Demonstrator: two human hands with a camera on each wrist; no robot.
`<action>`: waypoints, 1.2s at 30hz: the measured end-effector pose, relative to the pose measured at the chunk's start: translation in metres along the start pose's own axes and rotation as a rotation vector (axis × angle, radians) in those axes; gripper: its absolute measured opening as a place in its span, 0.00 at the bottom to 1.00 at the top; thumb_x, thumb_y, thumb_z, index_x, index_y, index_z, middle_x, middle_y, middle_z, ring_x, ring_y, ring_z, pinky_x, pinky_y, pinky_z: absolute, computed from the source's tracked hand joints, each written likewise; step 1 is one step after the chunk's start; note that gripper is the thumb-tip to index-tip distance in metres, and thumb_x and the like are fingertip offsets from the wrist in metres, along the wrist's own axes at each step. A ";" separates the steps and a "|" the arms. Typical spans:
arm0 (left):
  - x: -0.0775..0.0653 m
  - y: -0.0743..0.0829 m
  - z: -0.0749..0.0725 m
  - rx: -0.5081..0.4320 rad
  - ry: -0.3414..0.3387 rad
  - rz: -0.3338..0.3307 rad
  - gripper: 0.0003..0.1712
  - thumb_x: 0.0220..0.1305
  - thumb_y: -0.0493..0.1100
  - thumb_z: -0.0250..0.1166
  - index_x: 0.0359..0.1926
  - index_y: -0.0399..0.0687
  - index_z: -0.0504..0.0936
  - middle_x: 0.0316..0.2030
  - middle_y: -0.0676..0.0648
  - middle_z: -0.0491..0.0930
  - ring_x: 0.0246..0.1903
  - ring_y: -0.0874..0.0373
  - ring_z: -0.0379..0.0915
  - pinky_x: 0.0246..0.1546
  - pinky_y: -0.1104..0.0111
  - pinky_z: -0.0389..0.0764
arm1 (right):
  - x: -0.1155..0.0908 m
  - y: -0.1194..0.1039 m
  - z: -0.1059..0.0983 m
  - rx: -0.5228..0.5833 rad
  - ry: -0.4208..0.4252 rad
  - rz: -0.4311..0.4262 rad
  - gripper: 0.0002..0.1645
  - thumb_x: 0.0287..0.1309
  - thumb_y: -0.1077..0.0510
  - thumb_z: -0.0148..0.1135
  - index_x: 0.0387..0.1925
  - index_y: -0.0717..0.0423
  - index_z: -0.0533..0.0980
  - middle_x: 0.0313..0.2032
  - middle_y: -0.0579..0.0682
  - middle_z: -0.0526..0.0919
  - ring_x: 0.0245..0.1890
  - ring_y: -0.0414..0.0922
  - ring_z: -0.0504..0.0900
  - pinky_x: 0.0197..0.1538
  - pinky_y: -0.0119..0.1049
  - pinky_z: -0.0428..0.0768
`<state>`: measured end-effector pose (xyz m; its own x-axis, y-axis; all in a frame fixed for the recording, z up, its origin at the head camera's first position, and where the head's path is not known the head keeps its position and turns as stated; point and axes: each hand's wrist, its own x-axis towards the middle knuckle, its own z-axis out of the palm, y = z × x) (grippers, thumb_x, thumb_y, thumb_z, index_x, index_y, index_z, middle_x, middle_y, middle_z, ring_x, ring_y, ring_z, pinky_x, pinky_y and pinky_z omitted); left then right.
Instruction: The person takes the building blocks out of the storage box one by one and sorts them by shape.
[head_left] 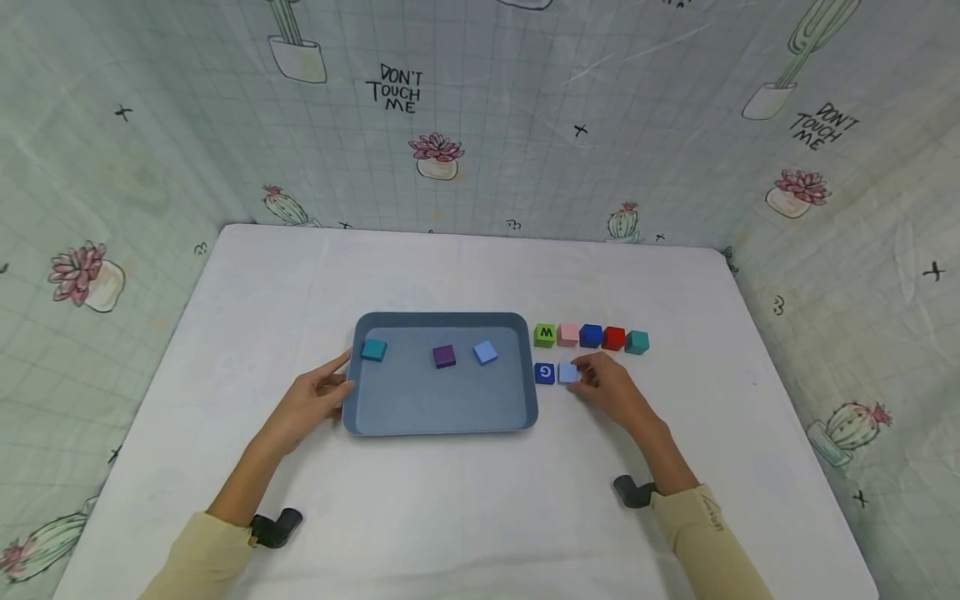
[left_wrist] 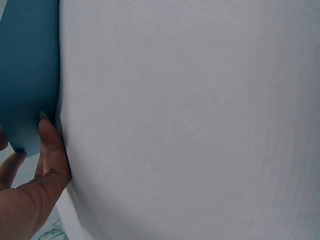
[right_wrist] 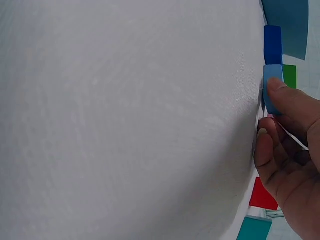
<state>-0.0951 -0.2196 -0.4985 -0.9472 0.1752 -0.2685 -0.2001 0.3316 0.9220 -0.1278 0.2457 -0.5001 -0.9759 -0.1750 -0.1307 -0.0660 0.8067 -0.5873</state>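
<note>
My right hand (head_left: 611, 392) pinches a light blue block (head_left: 567, 372) on the table, and in the right wrist view the thumb lies on the block's near face. Directly left of it sits a dark blue block (head_left: 544, 373) marked with a white G. At the left end of a blue-grey tray (head_left: 442, 417), my left hand (head_left: 311, 398) holds the rim between thumb and fingers. Inside the tray lie a teal block (head_left: 373, 349), a purple block (head_left: 444, 356) and another light blue block (head_left: 485, 352), spaced apart.
Behind the right hand runs a row of blocks: green with a W (head_left: 544, 335), pink (head_left: 567, 335), blue (head_left: 591, 336), red (head_left: 613, 338) and teal (head_left: 637, 342). A white cloth covers the table (head_left: 450, 517). Patterned fabric (head_left: 510, 167) hangs around its back and sides.
</note>
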 end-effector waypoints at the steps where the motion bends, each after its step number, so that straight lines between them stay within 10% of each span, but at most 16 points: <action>1: 0.000 0.000 0.000 0.003 0.001 -0.001 0.35 0.69 0.42 0.56 0.72 0.49 0.54 0.54 0.31 0.64 0.51 0.40 0.69 0.39 0.62 0.81 | 0.000 0.000 0.000 -0.007 0.001 -0.003 0.25 0.53 0.60 0.69 0.52 0.60 0.74 0.39 0.51 0.77 0.36 0.46 0.75 0.42 0.37 0.79; 20: 0.000 0.002 -0.001 -0.004 -0.003 0.002 0.35 0.69 0.42 0.56 0.72 0.47 0.54 0.54 0.31 0.65 0.50 0.40 0.70 0.37 0.65 0.81 | 0.002 -0.004 -0.002 -0.070 0.025 -0.032 0.29 0.52 0.57 0.70 0.56 0.58 0.73 0.40 0.52 0.73 0.37 0.46 0.72 0.41 0.36 0.79; 36: 0.001 0.003 -0.001 0.000 -0.012 0.009 0.35 0.69 0.42 0.56 0.72 0.46 0.53 0.53 0.31 0.65 0.49 0.40 0.71 0.37 0.65 0.81 | 0.018 -0.050 -0.007 -0.044 0.052 -0.194 0.24 0.55 0.57 0.68 0.52 0.59 0.75 0.40 0.52 0.75 0.36 0.46 0.74 0.34 0.32 0.79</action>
<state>-0.0967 -0.2194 -0.4961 -0.9457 0.1895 -0.2641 -0.1919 0.3302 0.9242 -0.1431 0.2058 -0.4672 -0.9533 -0.3011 0.0240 -0.2620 0.7849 -0.5615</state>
